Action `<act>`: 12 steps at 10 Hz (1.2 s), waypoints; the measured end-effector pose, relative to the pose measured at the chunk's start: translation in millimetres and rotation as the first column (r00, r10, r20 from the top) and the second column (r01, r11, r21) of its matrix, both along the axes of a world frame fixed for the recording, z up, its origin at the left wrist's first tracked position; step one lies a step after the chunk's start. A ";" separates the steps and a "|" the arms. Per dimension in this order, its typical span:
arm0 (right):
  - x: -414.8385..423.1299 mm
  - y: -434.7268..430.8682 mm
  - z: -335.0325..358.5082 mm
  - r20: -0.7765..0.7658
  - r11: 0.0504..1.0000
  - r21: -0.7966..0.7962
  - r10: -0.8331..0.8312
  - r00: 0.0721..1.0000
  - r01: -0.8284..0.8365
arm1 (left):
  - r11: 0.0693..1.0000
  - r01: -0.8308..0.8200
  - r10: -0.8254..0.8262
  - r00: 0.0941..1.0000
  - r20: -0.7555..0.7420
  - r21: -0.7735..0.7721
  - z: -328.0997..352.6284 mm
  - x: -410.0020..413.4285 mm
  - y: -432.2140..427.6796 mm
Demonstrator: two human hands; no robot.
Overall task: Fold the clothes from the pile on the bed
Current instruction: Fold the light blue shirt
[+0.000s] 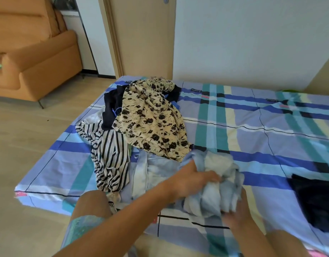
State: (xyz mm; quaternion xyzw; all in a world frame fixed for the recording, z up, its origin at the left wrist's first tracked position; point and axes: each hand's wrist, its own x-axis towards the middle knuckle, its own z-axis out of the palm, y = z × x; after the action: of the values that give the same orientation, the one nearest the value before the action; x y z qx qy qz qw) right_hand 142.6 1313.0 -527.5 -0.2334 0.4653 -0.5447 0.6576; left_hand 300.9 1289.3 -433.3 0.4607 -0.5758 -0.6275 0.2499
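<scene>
Hands: two, both on one pale blue tie-dye garment (213,184). Left hand (193,179) comes across from the left, fingers curled into the top of the bunched cloth and gripping it. Right hand (237,215) is blurred, under the near end of the same bunch, fingers curled up into the fabric and holding it. The bunched part sits between the two hands at the near edge of the bed (271,138); the rest of the garment trails flat to the left, toward the pile.

Pile: three other garments can be counted, all beyond and left of the hands. One cream floral garment with black flowers (152,117) lies on top, its hem just beside the left hand. One black-and-white striped garment (109,158) lies at the pile's left side, touching the blue cloth. One navy garment (111,106) is at the back, partly under the floral one.

One dark garment (315,201) lies alone on the sheet, to the right of the hands.

One bare knee (91,204) above teal shorts shows at the bed's near edge. One orange sofa (34,58) stands on the wooden floor (30,141) at far left.
</scene>
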 end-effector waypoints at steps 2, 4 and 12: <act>-8.6 -9.4 53.1 0.254 0.986 0.051 -0.164 0.953 0.156 | 0.889 -0.321 0.429 0.833 -0.350 0.325 -5.5 39.1 -28.5; -10.8 -18.4 83.6 0.417 0.982 -0.187 0.047 0.908 0.035 | 0.935 -0.185 0.310 0.843 -0.439 0.304 -3.0 43.5 -31.8; 31.7 -31.4 5.3 -0.741 0.881 -0.165 0.185 0.645 -0.443 | 0.967 -0.205 0.245 0.913 -0.325 0.152 17.4 67.0 -34.7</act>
State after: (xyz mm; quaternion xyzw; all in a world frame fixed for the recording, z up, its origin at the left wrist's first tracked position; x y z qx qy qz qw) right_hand 174.4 1281.7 -522.2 -0.6089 0.5335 -0.3585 0.4648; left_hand 367.9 1254.6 -415.9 0.4216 -0.4297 -0.6970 0.3896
